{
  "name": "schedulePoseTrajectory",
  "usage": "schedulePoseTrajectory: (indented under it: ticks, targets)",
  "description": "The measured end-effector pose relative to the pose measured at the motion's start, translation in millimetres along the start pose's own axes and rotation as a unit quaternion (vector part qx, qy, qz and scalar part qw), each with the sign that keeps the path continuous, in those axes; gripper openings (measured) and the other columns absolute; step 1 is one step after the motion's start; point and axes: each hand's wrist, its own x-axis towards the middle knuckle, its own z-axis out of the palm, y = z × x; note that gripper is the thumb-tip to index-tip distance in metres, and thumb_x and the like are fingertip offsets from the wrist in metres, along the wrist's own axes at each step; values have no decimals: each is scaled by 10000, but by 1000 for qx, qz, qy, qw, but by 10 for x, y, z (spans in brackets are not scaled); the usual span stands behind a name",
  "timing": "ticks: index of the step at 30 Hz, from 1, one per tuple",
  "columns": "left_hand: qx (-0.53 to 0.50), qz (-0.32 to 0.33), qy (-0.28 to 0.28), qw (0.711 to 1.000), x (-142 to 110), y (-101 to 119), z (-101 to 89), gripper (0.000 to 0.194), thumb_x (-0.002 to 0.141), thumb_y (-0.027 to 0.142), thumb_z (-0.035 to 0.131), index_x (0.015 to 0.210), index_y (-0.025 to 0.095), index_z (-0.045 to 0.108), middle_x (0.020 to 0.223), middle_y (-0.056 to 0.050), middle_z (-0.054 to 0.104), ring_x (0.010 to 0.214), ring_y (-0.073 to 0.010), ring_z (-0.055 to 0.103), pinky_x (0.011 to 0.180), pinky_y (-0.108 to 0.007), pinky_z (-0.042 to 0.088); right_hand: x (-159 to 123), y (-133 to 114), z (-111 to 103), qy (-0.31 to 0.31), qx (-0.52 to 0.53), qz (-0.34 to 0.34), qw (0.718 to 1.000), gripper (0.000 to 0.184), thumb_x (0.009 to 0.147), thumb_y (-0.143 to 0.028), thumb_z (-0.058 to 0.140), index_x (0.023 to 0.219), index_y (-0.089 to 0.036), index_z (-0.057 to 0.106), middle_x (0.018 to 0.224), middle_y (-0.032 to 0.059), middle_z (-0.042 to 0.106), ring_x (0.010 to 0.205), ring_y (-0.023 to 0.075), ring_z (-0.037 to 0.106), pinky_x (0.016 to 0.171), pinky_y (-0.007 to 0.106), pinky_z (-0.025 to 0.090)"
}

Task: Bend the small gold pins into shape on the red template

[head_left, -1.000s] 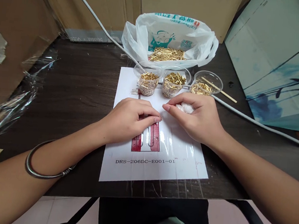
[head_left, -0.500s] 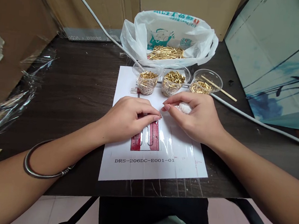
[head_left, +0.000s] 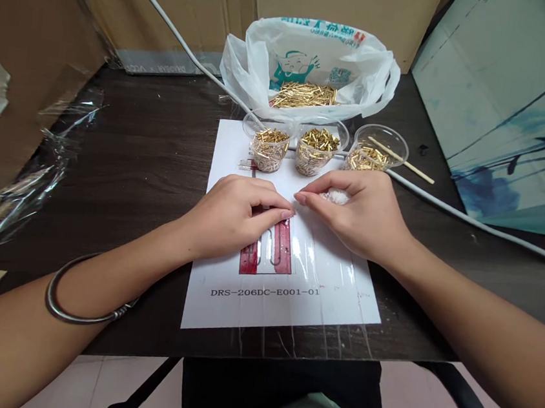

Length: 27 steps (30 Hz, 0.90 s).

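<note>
A white printed sheet (head_left: 222,312) lies on the dark table under both hands, with a red-and-white diagram (head_left: 283,250) in its middle. My left hand (head_left: 247,211) rests over the diagram, thumb and forefinger pinched together at its right edge; whatever is between them is too small to make out. Just to the right, my right hand (head_left: 362,207) has its thumb and forefinger tips together, close to the left fingertips. A white crumpled wad (head_left: 336,196) shows under its curled palm. Anything in the right fingertips is too small to name.
Clear plastic cups of small brass-coloured pins stand behind the hands: a left cup (head_left: 269,152), a middle cup (head_left: 315,151) and a right cup (head_left: 372,156) with a wooden stick (head_left: 415,169). Behind them sits a white plastic bag (head_left: 248,65) holding longer brass pins. A white cable (head_left: 475,222) crosses the table.
My right thumb and forefinger have closed together and shifted slightly. My left hand keeps its pinch in the same place.
</note>
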Motion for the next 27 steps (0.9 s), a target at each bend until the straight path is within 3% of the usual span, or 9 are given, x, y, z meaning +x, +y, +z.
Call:
schedulePoseTrajectory:
  ticks: [5,12,27]
  targets:
    - [11,1,-6,1000,-5,-11,2,173,870,249,597,865,191,759,766,9,693,715,-112,595,667,-250,431,8,7,6,6,40,11,999,109,744,-266,730,687,-175,715,708,-9,709,666,129,624,655,266,428]
    - [2,-6,-7,1000,11,-11,3,157,857,248,618,872,185,761,725,7,665,687,-107,575,646,-248,415,24,3,27,-50,146,42,987,105,757,-305,738,723,-207,757,715,-19,729,679,116,639,646,238,440]
    - [22,-4,-15,1000,-8,5,16,187,868,286,597,919,207,758,703,7,643,667,-110,551,634,-249,403,-15,-15,70,-48,121,50,990,149,767,-312,718,708,-175,728,700,-12,712,671,114,620,667,245,436]
